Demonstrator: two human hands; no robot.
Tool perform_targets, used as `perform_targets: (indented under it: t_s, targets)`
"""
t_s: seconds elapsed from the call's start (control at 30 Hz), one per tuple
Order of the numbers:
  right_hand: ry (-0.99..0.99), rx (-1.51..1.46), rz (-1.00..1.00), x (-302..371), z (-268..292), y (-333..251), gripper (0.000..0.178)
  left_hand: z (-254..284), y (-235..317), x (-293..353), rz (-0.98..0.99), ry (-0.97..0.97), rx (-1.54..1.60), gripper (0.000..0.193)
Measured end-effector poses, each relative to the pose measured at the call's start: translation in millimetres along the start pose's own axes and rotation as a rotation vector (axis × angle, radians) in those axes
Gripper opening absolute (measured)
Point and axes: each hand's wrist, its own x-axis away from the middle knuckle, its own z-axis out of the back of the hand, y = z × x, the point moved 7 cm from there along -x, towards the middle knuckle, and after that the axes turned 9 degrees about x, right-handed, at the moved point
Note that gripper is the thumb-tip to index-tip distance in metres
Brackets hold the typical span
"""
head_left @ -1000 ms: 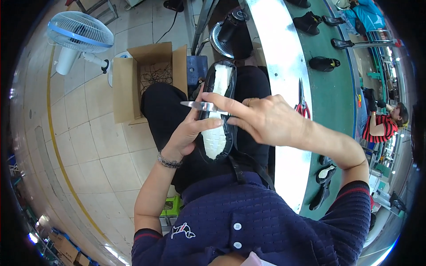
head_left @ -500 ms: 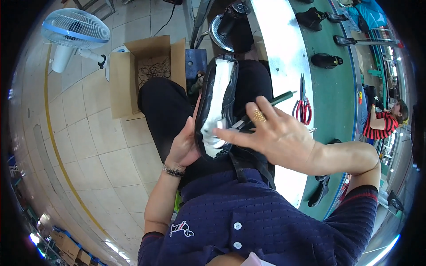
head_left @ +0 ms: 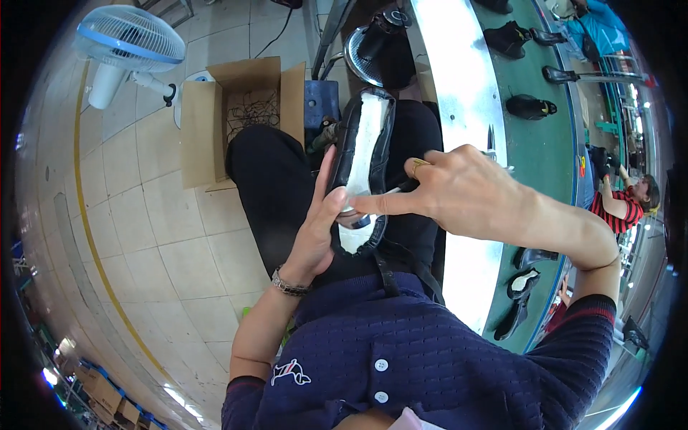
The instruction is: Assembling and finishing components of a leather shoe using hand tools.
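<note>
The left hand [head_left: 316, 231] is partly open and cupped along the left side of a black shoe upper with a long white underside [head_left: 366, 148], its fingers largely hidden behind the shoe and its thumb laid over the edge onto the white face. The shoe is held over the person's lap, between thighs in black trousers [head_left: 266, 186], underside up.

The right hand [head_left: 469, 192] is bent closed around the handle of a small tool with a shiny metal blade [head_left: 360, 221], with one finger stretched out to the blade near the left thumb. The blade lies across the lower part of the underside; most of the handle is hidden, and how tight the grip is I cannot tell.

To the right runs a long, glossy white surface [head_left: 467, 287], where dark pointed blades [head_left: 491, 137] show just beyond the right hand. Past it, black shoes [head_left: 530, 107] stand on a green belt [head_left: 545, 154].
</note>
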Motion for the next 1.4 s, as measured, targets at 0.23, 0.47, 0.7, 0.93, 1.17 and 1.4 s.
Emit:
perform_targets:
  t_s: [0.23, 0.47, 0.7, 0.93, 1.17, 1.4]
  targets:
    - [0.148, -0.333, -0.213, -13, 4, 14, 0.069, 22, -9, 0, 0.013, 0.038, -0.083, 0.069]
    - [0.102, -0.243, -0.128, -16, 9, -11, 0.088, 26, -2, -3, 0.015, -0.038, -0.068, 0.079]
    - [-0.171, -0.111, -0.14, -13, -11, -18, 0.09, 24, -5, -3, 0.079, -0.115, 0.009, 0.085]
    - [-0.055, -0.256, -0.222, -6, -41, -16, 0.088, 18, -1, -6, 0.089, -0.132, -0.003, 0.088]
    - [0.315, -0.258, -0.148, -8, -7, -31, 0.087, 20, 1, -6, 0.02, -0.142, -0.06, 0.09]
    - [0.119, -0.196, -0.174, -3, -6, -34, 0.087, 26, -11, -1, 0.182, -0.033, 0.06, 0.104]
